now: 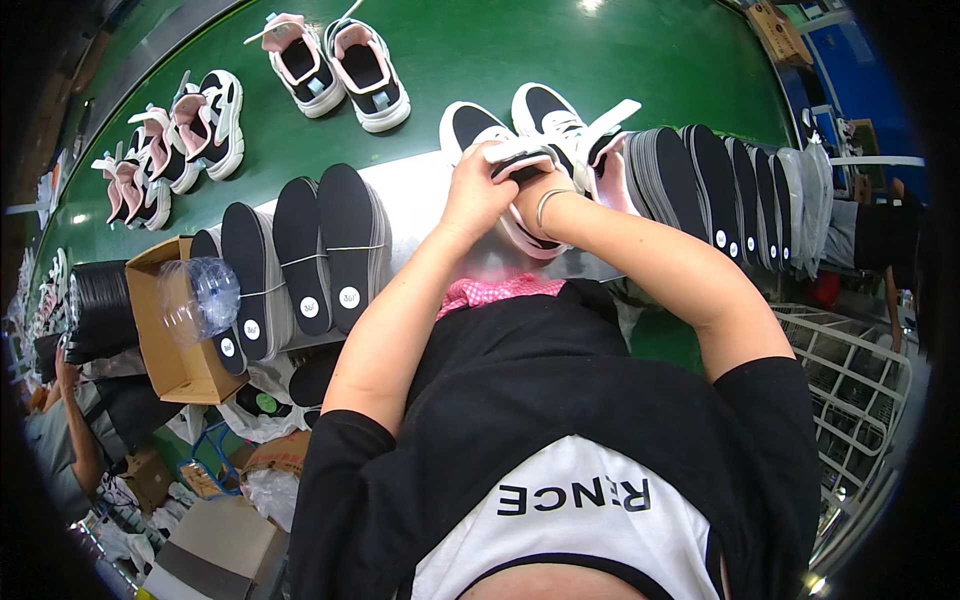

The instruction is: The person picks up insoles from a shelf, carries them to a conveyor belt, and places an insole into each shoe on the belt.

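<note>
A black, white and pink sneaker (466,124) stands in front of me on the work table, toe pointing away. My left hand (474,196) is closed on the tongue and strap at its opening. My right hand (540,190), with a bangle at the wrist, reaches into the same sneaker's opening, and its fingers are hidden inside. Touching it on the right is a matching sneaker (545,108), its white strap (612,118) sticking up. Whether an insole lies under my right hand cannot be seen.
Tied stacks of black insoles (330,235) stand on the left, with more insoles (665,185) on the right. Further left is a cardboard box (165,345) holding a clear plastic bottle (205,295). Other sneakers (368,75) stand on the green table (450,45). A co-worker's arm (80,420) shows at far left.
</note>
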Demonstrator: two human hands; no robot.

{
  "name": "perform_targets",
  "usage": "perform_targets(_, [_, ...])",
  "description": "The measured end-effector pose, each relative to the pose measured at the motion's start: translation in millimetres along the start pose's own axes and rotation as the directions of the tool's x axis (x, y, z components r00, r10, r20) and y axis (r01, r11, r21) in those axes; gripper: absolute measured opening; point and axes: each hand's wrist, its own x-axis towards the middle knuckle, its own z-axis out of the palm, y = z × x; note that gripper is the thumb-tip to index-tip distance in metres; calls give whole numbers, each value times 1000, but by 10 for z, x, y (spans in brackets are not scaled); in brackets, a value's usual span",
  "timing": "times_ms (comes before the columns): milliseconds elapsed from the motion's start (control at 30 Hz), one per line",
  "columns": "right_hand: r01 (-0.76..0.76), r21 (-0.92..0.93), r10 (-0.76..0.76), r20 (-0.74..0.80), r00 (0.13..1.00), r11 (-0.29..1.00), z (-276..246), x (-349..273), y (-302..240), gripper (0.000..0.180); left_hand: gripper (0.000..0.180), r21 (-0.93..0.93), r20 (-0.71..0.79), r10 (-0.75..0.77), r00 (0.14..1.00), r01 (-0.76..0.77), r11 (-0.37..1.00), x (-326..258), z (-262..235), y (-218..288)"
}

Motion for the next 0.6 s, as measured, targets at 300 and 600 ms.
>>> perform_targets(300, [30,341,-98,185,978,939,-82,-427,99,23,29,-148,64,0,998,9,989,-26,-49,270])
perform_targets(600, [146,243,-195,192,962,959,133,-388,170,24,25,-114,99,-17,995,28,993,6,5,130])
